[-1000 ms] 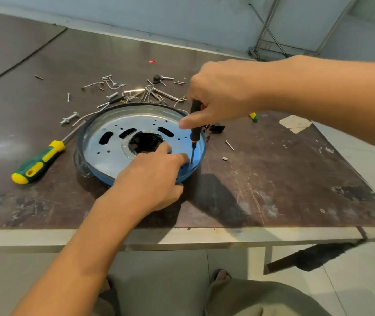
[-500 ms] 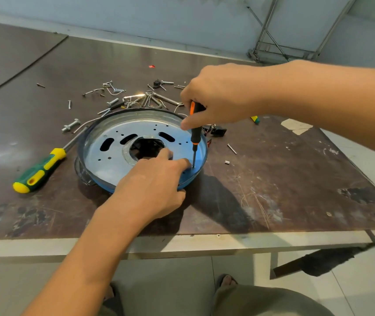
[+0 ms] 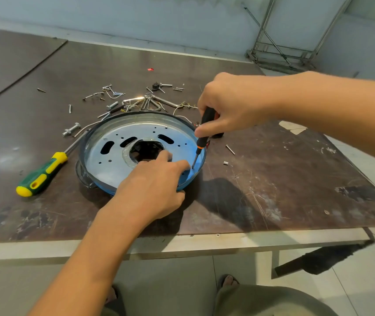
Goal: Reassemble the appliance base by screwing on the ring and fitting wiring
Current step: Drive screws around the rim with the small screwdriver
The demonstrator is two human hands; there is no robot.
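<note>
Touching the ring (image 3: 113, 156), left hand (image 3: 152, 190) flanks right hand's (image 3: 232, 103) screwdriver (image 3: 201, 144)

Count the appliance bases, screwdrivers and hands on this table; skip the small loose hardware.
Appliance base: 1
Screwdrivers: 2 (green-and-yellow screwdriver lying left of the base; black-and-orange screwdriver gripped in the right hand, tip down on the base)
Hands: 2 (left hand resting on the base; right hand on the tool)
Total: 5
</note>
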